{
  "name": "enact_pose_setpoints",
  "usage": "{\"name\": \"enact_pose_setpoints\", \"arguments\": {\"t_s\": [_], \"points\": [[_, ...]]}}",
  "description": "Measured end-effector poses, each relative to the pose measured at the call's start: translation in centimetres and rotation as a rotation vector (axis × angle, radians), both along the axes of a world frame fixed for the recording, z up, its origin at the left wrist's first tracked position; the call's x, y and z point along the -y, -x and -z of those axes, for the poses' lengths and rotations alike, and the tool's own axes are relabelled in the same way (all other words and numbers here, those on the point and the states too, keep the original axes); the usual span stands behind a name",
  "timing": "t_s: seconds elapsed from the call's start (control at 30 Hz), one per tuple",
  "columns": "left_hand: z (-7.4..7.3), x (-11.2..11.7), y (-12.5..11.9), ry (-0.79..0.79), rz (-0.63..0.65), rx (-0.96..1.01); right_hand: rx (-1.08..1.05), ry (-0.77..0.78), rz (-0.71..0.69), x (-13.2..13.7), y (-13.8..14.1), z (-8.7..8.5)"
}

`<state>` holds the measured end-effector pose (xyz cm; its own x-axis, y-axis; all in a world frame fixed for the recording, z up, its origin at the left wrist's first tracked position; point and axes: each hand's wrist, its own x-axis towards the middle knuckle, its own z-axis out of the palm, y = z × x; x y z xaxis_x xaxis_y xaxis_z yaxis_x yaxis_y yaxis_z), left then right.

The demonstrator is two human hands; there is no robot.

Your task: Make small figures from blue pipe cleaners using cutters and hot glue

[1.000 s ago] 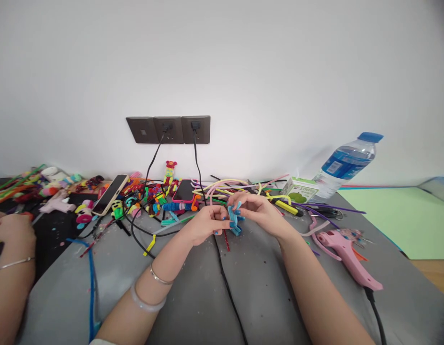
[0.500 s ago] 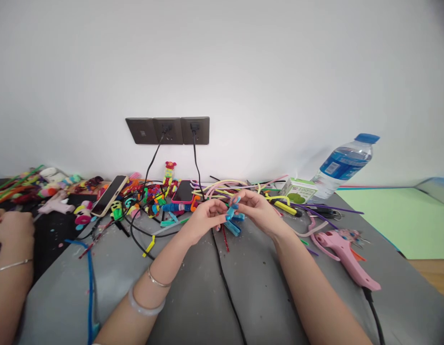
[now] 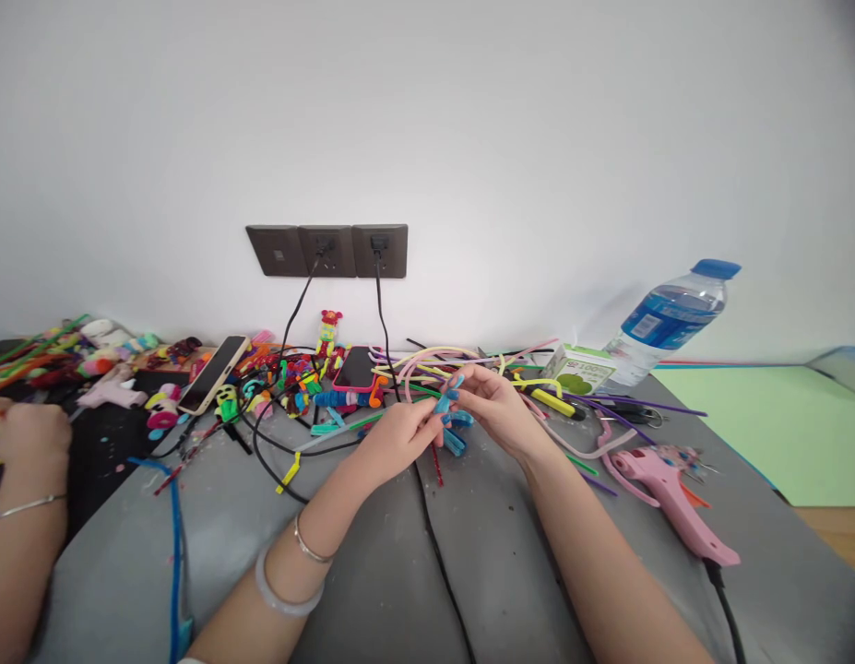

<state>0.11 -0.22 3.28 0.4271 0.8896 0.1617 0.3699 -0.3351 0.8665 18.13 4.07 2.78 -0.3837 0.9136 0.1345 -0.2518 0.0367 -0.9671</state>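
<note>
Over the middle of the grey table (image 3: 372,581), my left hand (image 3: 397,438) and my right hand (image 3: 492,403) meet on a small blue pipe-cleaner piece (image 3: 449,417). Both hands pinch it with the fingertips, the left from below and the right from above. Blue loops of the piece stick out below my fingers. A bangle and a thin bracelet sit on my left wrist.
A pink glue gun (image 3: 666,484) lies right of my hands, its black cable running off the table. Behind stand a water bottle (image 3: 666,318), a small green-white box (image 3: 583,367), two phones (image 3: 212,372) and a heap of coloured pipe cleaners (image 3: 295,378). Another person's hand (image 3: 29,438) works at far left.
My hands have turned the blue piece slightly and stayed in place. The other person's hand at far left has shifted a little.
</note>
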Motion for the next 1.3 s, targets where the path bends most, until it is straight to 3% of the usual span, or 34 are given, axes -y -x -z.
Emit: {"name": "enact_pose_setpoints", "arguments": {"t_s": [0.1, 0.47, 0.63, 0.97, 1.13, 1.3], "points": [[0.0, 0.1, 0.0, -0.060, -0.018, -0.098, -0.010, 0.017, 0.013, -0.1, 0.0, 0.0], [0.1, 0.0, -0.2, -0.144, -0.148, -0.121, -0.003, 0.029, 0.032, -0.2, 0.0, 0.2], [0.3, -0.3, -0.2, -0.006, -0.098, 0.086, 0.007, -0.007, 0.016, -0.2, -0.3, 0.0], [0.8, -1.4, -0.1, 0.331, -0.170, 0.506, 0.054, -0.106, 0.025, -0.2, -0.2, 0.1], [0.7, -1.4, -0.1, 0.454, -0.294, 0.687, 0.053, -0.130, 0.048, -0.2, -0.1, 0.1], [0.7, -1.5, -0.4, 0.535, -0.404, 0.861, 0.134, -0.250, 0.001, 0.0, 0.0, 0.1]]}}
